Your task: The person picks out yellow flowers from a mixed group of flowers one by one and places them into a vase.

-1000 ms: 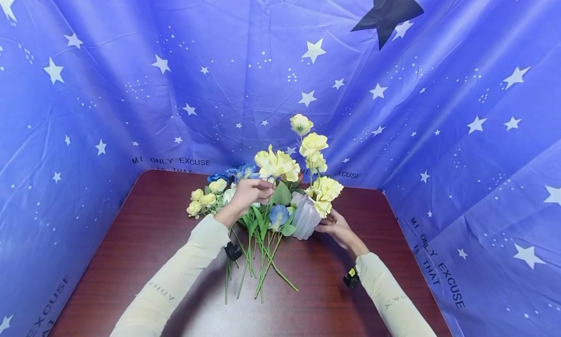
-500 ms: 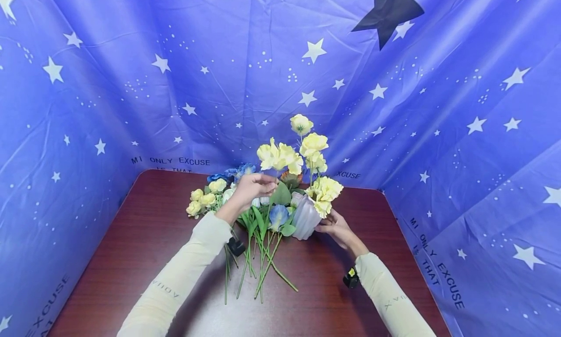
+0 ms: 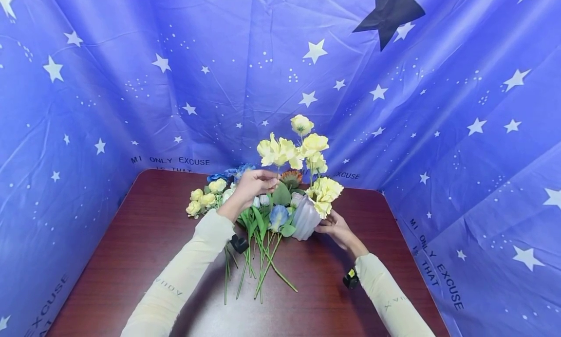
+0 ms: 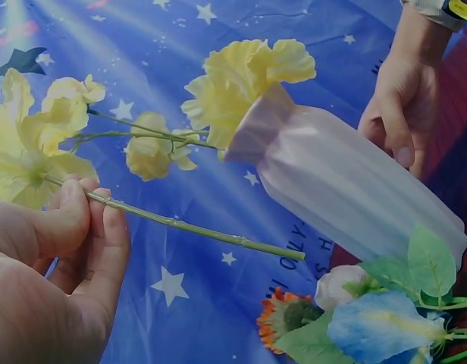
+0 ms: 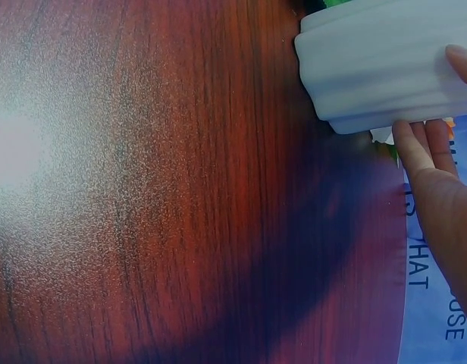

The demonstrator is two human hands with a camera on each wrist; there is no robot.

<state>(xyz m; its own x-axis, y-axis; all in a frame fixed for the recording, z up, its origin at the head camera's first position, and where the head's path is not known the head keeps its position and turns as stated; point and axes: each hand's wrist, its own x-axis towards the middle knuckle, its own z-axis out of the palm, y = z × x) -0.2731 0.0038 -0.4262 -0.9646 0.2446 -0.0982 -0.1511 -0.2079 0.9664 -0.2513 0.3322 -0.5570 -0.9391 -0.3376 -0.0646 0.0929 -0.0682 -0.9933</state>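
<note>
Nearest, at lower centre of the frame, see bare green stems (image 3: 265, 261) spread over the worktop (image 3: 307, 317), crossing too much to number surely. Just beyond, at centre, count one vase (image 3: 305, 220), gripped between thumb and fingers of the right hand (image 3: 335, 228); cannot tell whether resting on its base. Left of and above that, pinching one yellow flower (image 3: 273, 153) by its stem with the left hand (image 3: 258, 185), cut end free and outside the vase mouth. Looks to be at the filling step; likely calls for bringing that free end over the mouth, then lowering it past the blossoms there. Count four yellow heads (image 3: 325, 193) at and above the mouth. In the pile, from centre to left of the frame, count one nearer blue flower (image 3: 279, 216), at least two white blossoms (image 3: 264, 199), one orange flower (image 3: 292, 177), four small pale-yellow heads (image 3: 208, 199); cannot count the farther blue blooms (image 3: 238, 171). Farthest, across the upper frame, see one starry blue backdrop (image 3: 245, 84).
</note>
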